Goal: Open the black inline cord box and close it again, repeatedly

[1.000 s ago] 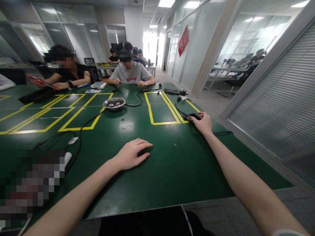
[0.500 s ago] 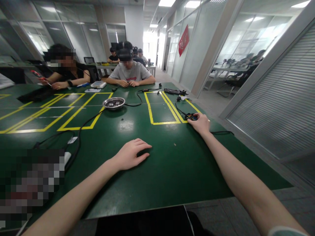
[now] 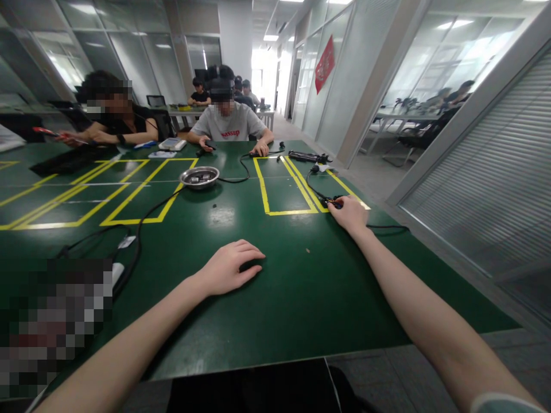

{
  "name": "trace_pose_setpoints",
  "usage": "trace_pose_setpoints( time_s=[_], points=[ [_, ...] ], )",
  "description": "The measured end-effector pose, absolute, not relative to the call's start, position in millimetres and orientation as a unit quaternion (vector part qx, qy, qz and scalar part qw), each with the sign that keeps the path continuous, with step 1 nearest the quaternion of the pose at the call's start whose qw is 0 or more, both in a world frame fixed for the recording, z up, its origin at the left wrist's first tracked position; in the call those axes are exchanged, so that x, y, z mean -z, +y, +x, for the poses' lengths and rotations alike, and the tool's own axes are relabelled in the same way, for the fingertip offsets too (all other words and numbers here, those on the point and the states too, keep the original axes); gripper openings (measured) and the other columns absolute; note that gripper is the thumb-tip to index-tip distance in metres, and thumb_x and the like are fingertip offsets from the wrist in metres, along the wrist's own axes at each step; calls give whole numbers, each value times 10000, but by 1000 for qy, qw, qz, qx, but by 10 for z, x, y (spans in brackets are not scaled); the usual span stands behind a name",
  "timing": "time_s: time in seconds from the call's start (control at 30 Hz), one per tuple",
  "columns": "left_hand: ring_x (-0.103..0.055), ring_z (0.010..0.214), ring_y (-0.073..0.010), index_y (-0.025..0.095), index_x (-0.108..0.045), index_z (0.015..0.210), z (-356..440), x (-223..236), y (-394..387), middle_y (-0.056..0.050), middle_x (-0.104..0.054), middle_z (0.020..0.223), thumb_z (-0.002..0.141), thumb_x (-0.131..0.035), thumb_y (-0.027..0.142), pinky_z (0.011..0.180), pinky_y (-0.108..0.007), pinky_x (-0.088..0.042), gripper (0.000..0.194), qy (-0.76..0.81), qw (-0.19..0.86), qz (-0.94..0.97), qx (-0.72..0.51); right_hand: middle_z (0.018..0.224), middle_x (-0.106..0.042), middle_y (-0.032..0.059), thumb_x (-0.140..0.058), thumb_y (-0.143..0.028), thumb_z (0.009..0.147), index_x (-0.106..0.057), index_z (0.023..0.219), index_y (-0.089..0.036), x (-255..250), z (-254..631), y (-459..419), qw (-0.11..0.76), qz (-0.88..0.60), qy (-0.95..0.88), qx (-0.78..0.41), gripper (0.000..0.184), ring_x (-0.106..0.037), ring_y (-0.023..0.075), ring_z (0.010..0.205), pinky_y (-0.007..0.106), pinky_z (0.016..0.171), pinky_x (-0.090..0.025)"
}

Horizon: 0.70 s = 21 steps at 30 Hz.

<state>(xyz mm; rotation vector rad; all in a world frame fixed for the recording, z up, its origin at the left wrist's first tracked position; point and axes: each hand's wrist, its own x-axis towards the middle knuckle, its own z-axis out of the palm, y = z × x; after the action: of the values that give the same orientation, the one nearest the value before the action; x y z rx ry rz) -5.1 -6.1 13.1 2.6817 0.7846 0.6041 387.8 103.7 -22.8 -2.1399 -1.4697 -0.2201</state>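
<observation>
Resting on the green table (image 3: 275, 321), my left hand (image 3: 232, 267) has its fingers stretched forward and its thumb apart; nothing is in it. My right hand (image 3: 350, 215) reaches out to the right side, fingers curled over a small dark object with coloured wires (image 3: 332, 202). The fingers hide most of this object, so its kind cannot be made out. From it a black cord (image 3: 312, 188) runs back to a dark plug-like end (image 3: 314, 169) with a white tag. Another piece of black cord (image 3: 387, 228) lies to the right of my right wrist.
Ahead stands a metal bowl (image 3: 199, 178) with small metal parts. Yellow tape (image 3: 267, 198) marks rectangles on the table. A black folded tripod-like item (image 3: 307, 156) lies at the far right. Black cables (image 3: 138, 241) cross the left side. A person in grey (image 3: 228, 123) and another in black (image 3: 142, 123) sit opposite.
My hands stay nearly in place. The person in grey has spread their hands apart, one now at the cable, one holding a dark item. The other person's red-handled tool has lowered.
</observation>
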Motion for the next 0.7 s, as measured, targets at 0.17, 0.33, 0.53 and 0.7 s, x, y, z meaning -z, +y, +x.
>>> trace_pose_setpoints(
  time_s=[0.17,0.33,0.53,0.7],
  points=[
    [-686,1096,-234,193,-731,1154,-52,-122,-50,-79,-760,1149,1006,-598,277,968,-390,-569,216,269,140,929,-210,1157,-675,135,-686,-440,854,-775,1046,-200,220,3886,1053,271,-791,-546,52,320,-689,297,943,397,806,-539],
    [-688,1087,-227,200,-738,1121,-54,-121,-47,-71,-762,1141,1003,-603,269,959,-376,-570,192,267,138,930,-212,1093,-691,122,-698,-408,838,-759,1066,-177,216,3922,1075,296,-773,-561,30,331,-667,283,990,381,839,-539],
    [-689,1080,-225,194,-737,1111,-57,-121,-39,-72,-765,1132,1008,-596,268,952,-378,-573,190,263,141,930,-216,1101,-689,112,-686,-391,838,-770,1033,-191,237,3918,1051,308,-759,-570,61,292,-669,271,934,377,793,-541],
    [-689,1081,-230,197,-740,1113,-55,-125,-44,-76,-765,1138,1013,-585,280,953,-387,-575,203,264,141,930,-215,1145,-678,114,-658,-438,884,-796,1030,-220,199,3893,1016,257,-779,-567,82,297,-684,276,898,378,734,-532]
  ],
)
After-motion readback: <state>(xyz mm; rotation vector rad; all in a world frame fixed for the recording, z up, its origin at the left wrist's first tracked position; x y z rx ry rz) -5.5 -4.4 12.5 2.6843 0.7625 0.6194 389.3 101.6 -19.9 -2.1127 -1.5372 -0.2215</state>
